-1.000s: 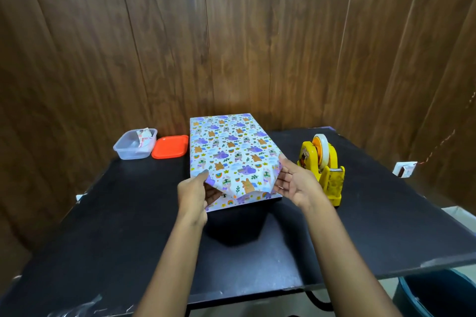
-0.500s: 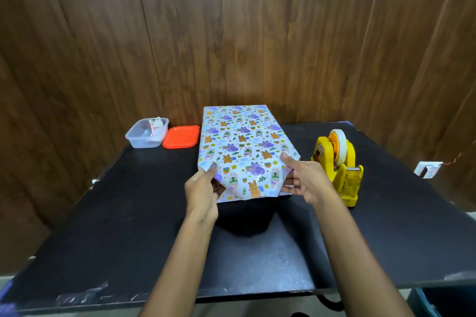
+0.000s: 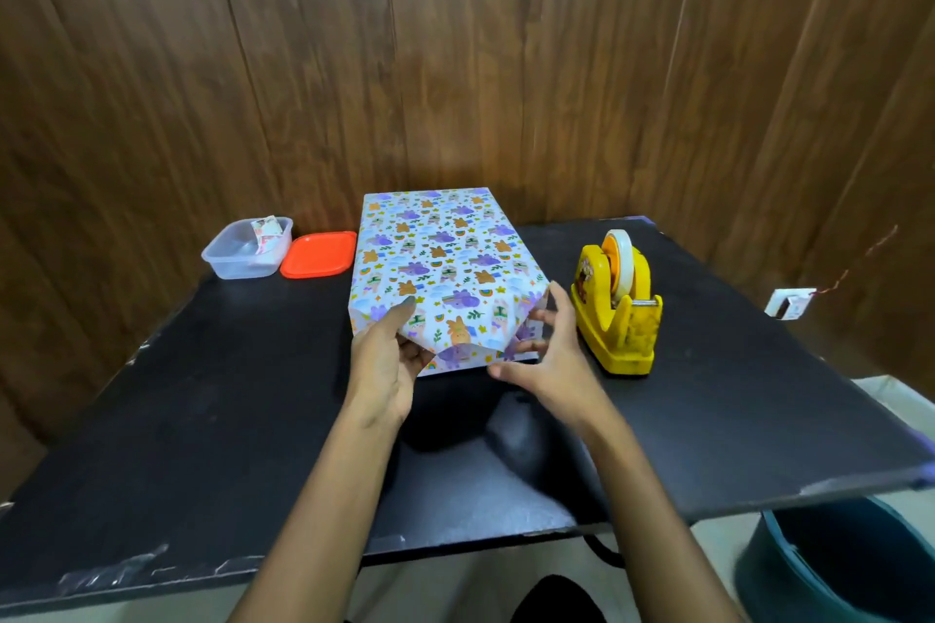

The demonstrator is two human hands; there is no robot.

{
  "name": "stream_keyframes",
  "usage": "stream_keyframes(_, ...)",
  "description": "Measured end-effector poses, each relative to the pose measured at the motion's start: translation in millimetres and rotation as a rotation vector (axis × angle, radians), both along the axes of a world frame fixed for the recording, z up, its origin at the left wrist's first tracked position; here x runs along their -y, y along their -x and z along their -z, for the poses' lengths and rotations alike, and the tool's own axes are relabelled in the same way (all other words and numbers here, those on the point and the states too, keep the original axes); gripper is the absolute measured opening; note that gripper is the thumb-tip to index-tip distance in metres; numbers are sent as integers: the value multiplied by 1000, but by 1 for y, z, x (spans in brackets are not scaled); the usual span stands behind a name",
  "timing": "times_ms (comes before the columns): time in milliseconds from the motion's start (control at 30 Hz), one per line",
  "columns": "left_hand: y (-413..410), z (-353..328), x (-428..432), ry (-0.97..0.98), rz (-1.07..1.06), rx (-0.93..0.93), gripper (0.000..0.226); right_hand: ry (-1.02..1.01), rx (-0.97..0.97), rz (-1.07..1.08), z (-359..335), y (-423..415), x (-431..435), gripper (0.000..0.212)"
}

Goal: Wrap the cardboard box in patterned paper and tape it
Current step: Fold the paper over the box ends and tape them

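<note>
The box wrapped in patterned paper (image 3: 435, 253) lies lengthwise in the middle of the black table (image 3: 202, 395), its near end facing me. The top paper flap (image 3: 458, 334) hangs down over that end. My left hand (image 3: 384, 364) holds the flap's left corner, thumb on top and fingers tucked behind the paper. My right hand (image 3: 551, 359) is at the right corner with fingers spread and fairly straight, touching the folded-in side paper. The cardboard itself is hidden under the paper. A yellow tape dispenser (image 3: 617, 314) with a roll of tape stands just right of the box.
A clear plastic container (image 3: 248, 248) and its orange lid (image 3: 319, 254) sit at the back left beside the box. Wood-panelled walls close in behind. A dark blue bucket (image 3: 850, 567) stands on the floor past the table's right front edge.
My right hand has slid down and toward me along the right corner, its fingers spreading. My left hand stays at the left corner. The head camera has shifted.
</note>
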State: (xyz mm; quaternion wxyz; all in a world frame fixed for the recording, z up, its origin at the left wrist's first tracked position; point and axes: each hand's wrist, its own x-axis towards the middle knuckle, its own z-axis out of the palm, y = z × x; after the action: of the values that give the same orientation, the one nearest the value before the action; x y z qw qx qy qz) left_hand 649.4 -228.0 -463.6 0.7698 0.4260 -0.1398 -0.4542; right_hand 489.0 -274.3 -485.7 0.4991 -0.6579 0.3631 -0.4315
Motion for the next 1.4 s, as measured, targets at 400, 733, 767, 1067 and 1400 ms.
stream_keyframes(400, 0, 4, 5, -28, -116, 46, 30, 262, -414, 599, 3, -45, -16, 59)
stream_keyframes(733, 3, 7, 6, -21, -134, 32, 29, 121, -151, 762, 13, -67, -29, 27)
stream_keyframes(767, 4, 6, 6, -17, -130, 25, 30, 129, -162, 750, 13, -66, -29, 35)
stream_keyframes(1067, 53, 22, -31, 2, -153, 150, 18, 68, 116, 496, 13, -24, -21, 32)
stream_keyframes(1400, 97, 32, -3, -59, -126, 395, 10, 89, -108, 271, -27, -3, 57, 29)
